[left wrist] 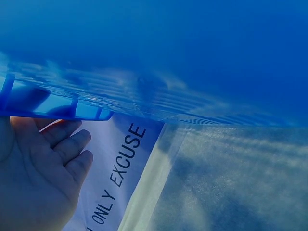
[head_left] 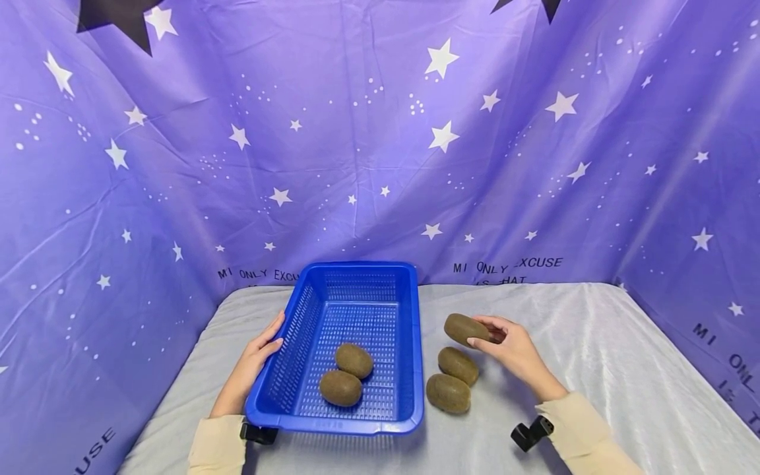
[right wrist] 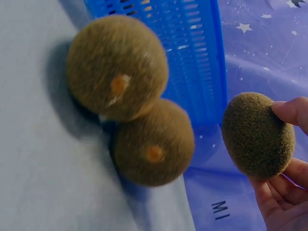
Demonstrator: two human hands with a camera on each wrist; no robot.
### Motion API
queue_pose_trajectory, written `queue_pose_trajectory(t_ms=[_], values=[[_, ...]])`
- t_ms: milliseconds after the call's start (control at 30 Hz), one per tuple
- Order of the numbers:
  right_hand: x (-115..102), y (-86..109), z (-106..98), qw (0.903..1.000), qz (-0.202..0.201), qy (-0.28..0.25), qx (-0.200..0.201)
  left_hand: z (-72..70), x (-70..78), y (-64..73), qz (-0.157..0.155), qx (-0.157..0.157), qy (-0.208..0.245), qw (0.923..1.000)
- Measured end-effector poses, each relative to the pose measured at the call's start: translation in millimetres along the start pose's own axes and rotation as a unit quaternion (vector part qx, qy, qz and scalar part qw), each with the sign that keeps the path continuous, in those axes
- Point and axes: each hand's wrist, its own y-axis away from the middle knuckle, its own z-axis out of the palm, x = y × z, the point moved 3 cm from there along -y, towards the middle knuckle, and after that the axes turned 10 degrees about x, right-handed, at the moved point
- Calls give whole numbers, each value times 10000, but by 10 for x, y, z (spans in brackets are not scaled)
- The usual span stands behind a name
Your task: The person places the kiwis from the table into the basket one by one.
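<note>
A brown, fuzzy kiwi [head_left: 466,328] is pinched between the thumb and fingers of my right hand [head_left: 515,346], to the right of the blue plastic basket [head_left: 420,369]. In the right wrist view this kiwi [right wrist: 257,136] stands off from the other two. Nearer to me, one kiwi [head_left: 458,367] lies against another kiwi [head_left: 448,394] on the cloth beside the basket. Inside the basket, a kiwi [head_left: 354,361] touches a second kiwi [head_left: 341,388]. My left hand [head_left: 252,363] holds the basket's left rim; its fingers [left wrist: 72,147] curve below the rim in the left wrist view.
Pale grey cloth [head_left: 623,369] covers the table. A purple curtain [head_left: 368,132] with stars and lettering hangs behind and at both sides, close to the basket's far end. Black straps with small devices sit at both wrists.
</note>
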Motion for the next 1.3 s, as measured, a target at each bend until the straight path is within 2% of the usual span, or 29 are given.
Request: queue_pose_trajectory(t_ms=[267,667,900,1300], values=[[-140,-34,87,9999,-90,75,-15,4,20,-5,70,-3,-8,10000],[-374,-61,199,9992,-290,-247,-144,10,14,8,50,-57,33,10000],[-454,-87,320,9971,-547,-426,-324,8,28,15,96,-5,51,9999],[-602,-93,518,9952,-611,-493,-585,10,21,14,27,-5,37,10000]])
